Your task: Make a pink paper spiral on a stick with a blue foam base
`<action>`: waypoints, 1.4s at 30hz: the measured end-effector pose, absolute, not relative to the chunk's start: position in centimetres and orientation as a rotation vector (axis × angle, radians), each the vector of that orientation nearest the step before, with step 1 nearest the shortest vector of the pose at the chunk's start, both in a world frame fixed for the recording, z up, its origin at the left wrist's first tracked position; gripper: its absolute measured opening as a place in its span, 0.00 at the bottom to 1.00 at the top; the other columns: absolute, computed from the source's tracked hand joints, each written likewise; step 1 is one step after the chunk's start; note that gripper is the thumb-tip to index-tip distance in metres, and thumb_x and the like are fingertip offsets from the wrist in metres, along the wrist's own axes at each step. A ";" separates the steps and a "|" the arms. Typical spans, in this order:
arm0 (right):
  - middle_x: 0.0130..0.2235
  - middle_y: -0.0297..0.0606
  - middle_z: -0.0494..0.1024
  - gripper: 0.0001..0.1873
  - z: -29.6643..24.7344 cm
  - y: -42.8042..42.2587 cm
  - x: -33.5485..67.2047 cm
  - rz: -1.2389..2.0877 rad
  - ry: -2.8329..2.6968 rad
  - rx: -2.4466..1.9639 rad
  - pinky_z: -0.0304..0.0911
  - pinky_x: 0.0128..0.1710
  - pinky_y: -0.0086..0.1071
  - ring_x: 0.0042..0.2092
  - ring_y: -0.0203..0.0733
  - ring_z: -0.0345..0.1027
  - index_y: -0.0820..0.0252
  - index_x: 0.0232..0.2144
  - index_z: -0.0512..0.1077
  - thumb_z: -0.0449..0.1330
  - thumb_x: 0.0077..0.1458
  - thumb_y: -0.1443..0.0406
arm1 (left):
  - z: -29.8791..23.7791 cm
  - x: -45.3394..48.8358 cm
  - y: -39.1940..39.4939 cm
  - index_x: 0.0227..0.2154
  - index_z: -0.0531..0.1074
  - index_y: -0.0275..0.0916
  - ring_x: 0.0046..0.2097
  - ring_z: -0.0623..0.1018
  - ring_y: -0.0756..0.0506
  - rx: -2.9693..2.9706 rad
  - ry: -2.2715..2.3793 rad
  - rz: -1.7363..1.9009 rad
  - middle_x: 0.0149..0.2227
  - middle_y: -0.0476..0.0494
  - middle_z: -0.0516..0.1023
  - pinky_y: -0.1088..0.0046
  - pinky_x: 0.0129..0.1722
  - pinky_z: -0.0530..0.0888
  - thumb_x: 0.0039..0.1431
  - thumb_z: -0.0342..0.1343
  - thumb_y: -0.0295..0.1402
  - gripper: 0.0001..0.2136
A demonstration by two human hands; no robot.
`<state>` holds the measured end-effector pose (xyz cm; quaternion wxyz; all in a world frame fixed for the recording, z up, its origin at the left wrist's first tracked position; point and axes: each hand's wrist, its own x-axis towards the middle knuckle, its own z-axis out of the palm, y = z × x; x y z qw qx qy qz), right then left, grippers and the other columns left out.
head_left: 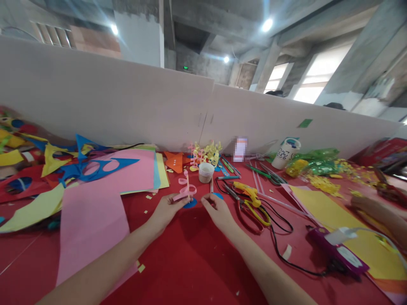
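My left hand (168,208) is closed, pinching the lower part of a pink paper craft (183,192) with curled strips on an upright stem. A blue paper disc (190,203) lies at the foot of that craft. Just right of it, my right hand (216,207) has thumb and fingers pressed together; whatever they hold is too small or hidden to name. Behind those fingertips another blue disc (218,195) shows, with a thin stick (212,185) near it. A small white cup (206,172) stands beyond both hands.
A yellow glue gun (246,191), scissors (254,216) and a purple power strip (338,252) with cords lie right. Pink paper sheets (95,220) and blue offcuts (98,167) cover the left. Yellow and pink curled crafts (211,151) stand behind. Another person's hand (375,209) is far right.
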<state>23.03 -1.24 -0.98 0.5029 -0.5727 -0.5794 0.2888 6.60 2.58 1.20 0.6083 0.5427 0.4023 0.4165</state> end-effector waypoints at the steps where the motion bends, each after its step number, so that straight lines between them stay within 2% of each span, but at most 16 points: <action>1: 0.27 0.35 0.73 0.10 -1.1 -1.2 23.1 0.697 -1.414 -1.390 0.59 0.31 0.31 0.30 0.39 0.66 0.58 0.25 0.68 0.53 0.51 0.59 | 1.2 6.6 2.6 0.29 0.78 0.37 0.39 0.78 0.42 1.225 0.916 0.968 0.33 0.44 0.81 0.63 0.47 0.69 0.40 0.64 0.39 0.13; 11: 0.31 0.37 0.75 0.10 -1.1 -1.3 22.8 0.786 -1.395 -1.282 0.61 0.35 0.32 0.34 0.40 0.68 0.58 0.30 0.70 0.55 0.51 0.59 | 0.8 6.8 2.6 0.29 0.78 0.37 0.38 0.77 0.43 1.158 0.812 0.940 0.34 0.42 0.81 0.64 0.46 0.70 0.39 0.65 0.38 0.13; 17: 0.34 0.38 0.75 0.11 -1.0 -1.5 22.4 0.894 -1.342 -1.193 0.63 0.36 0.33 0.35 0.40 0.68 0.58 0.31 0.72 0.60 0.45 0.59 | 0.7 6.6 2.6 0.30 0.79 0.37 0.38 0.77 0.43 1.206 0.822 0.904 0.34 0.42 0.81 0.66 0.43 0.70 0.41 0.64 0.38 0.12; 21: 0.29 0.36 0.74 0.10 -1.4 -1.4 22.3 0.866 -1.316 -1.208 0.62 0.32 0.32 0.30 0.38 0.66 0.59 0.28 0.73 0.62 0.42 0.59 | 0.3 6.5 2.4 0.29 0.79 0.39 0.41 0.75 0.44 1.236 0.793 0.919 0.36 0.43 0.79 0.68 0.43 0.70 0.43 0.63 0.37 0.10; 24: 0.24 0.32 0.72 0.12 -1.7 -1.2 22.0 0.985 -1.251 -1.166 0.61 0.30 0.32 0.26 0.37 0.64 0.59 0.25 0.73 0.64 0.39 0.57 | 0.2 6.5 2.4 0.27 0.79 0.39 0.41 0.74 0.45 1.240 0.758 0.959 0.36 0.44 0.76 0.70 0.43 0.70 0.41 0.64 0.38 0.10; 29: 0.24 0.32 0.73 0.15 -1.6 -1.0 21.3 1.097 -1.164 -1.130 0.61 0.30 0.31 0.27 0.36 0.64 0.60 0.25 0.73 0.66 0.35 0.57 | 0.7 6.4 2.2 0.27 0.79 0.40 0.42 0.72 0.43 1.259 0.728 0.895 0.35 0.43 0.73 0.68 0.43 0.69 0.40 0.65 0.40 0.12; 36: 0.22 0.32 0.72 0.10 -1.4 -0.5 20.8 1.037 -1.269 -1.229 0.58 0.26 0.29 0.24 0.36 0.62 0.61 0.21 0.71 0.64 0.39 0.60 | 0.3 6.1 2.4 0.27 0.79 0.39 0.42 0.72 0.42 1.239 0.692 0.888 0.36 0.43 0.74 0.67 0.44 0.68 0.42 0.64 0.40 0.11; 38: 0.22 0.33 0.73 0.08 -0.8 -0.1 21.0 1.010 -1.338 -1.300 0.58 0.26 0.30 0.24 0.36 0.63 0.61 0.22 0.71 0.63 0.39 0.62 | -0.2 6.1 2.5 0.31 0.78 0.40 0.43 0.72 0.43 1.203 0.699 0.895 0.36 0.44 0.74 0.67 0.45 0.68 0.42 0.63 0.41 0.13; 42: 0.23 0.36 0.75 0.08 2.7 2.2 22.4 0.845 -1.488 -1.430 0.59 0.26 0.30 0.25 0.38 0.65 0.63 0.23 0.72 0.62 0.40 0.63 | -0.9 5.8 2.5 0.49 0.67 0.44 0.47 0.70 0.43 1.095 0.711 1.004 0.41 0.44 0.72 0.65 0.51 0.63 0.46 0.59 0.46 0.26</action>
